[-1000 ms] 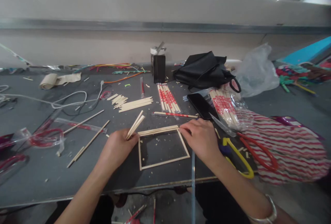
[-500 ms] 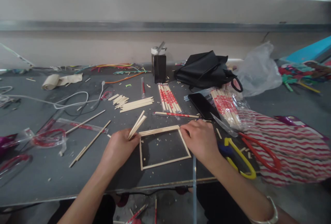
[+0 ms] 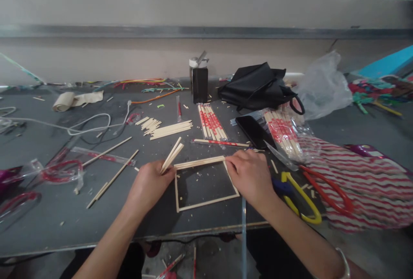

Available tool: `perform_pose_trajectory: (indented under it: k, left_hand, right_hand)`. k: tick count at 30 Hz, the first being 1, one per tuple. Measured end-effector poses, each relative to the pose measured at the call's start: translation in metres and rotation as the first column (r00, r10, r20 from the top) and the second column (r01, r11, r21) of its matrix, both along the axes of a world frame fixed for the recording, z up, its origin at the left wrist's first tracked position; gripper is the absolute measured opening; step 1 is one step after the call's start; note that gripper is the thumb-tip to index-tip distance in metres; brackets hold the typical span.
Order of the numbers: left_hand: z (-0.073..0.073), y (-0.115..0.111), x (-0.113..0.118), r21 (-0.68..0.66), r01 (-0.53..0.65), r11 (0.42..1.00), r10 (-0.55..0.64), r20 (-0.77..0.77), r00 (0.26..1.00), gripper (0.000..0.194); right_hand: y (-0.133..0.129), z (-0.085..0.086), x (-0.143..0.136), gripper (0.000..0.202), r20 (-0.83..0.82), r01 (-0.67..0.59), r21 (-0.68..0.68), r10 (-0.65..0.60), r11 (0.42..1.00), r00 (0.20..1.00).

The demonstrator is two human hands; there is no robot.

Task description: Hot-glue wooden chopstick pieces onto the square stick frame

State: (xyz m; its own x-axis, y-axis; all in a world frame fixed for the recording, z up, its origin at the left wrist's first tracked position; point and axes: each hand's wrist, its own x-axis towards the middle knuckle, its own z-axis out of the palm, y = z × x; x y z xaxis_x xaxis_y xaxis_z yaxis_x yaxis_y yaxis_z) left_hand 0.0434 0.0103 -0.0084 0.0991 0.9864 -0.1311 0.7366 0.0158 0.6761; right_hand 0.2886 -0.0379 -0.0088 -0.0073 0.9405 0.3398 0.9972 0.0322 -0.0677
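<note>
My left hand is closed around a few short wooden chopstick pieces that stick up at a slant. Its fingertips are at the far left corner of a rectangular chopstick frame lying flat on the dark table. Along the frame's far side, sticks lie side by side between my hands. At the far right corner, my right hand has its fingers pressed together on the stick ends; the fingertips are partly hidden. Beyond the frame lie cut chopstick pieces and wrapped chopsticks.
Right of my right hand lie a yellow-handled tool and a red-handled tool. A phone, black bag and striped cloth are farther right. Loose chopsticks and a white cable lie left. A bottle stands behind.
The whole view has shifted very slightly. Both hands, the held pieces and the frame keep the same places relative to each other.
</note>
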Motion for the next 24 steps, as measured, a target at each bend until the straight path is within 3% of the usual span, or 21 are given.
perform_pose_trajectory:
  k: [13, 24]
  left_hand:
    - [0.005, -0.006, 0.008, -0.004, 0.020, 1.000, -0.021, -0.163, 0.986, 0.032]
    - [0.011, -0.010, 0.009, -0.007, 0.072, 0.997, -0.072, -0.204, 0.976, 0.029]
  right_hand:
    - [0.003, -0.002, 0.003, 0.020, -0.052, -0.005, -0.070, 0.002, 0.998, 0.999]
    - [0.004, 0.004, -0.001, 0.024, 0.048, -0.019, -0.098, 0.024, 0.995, 0.999]
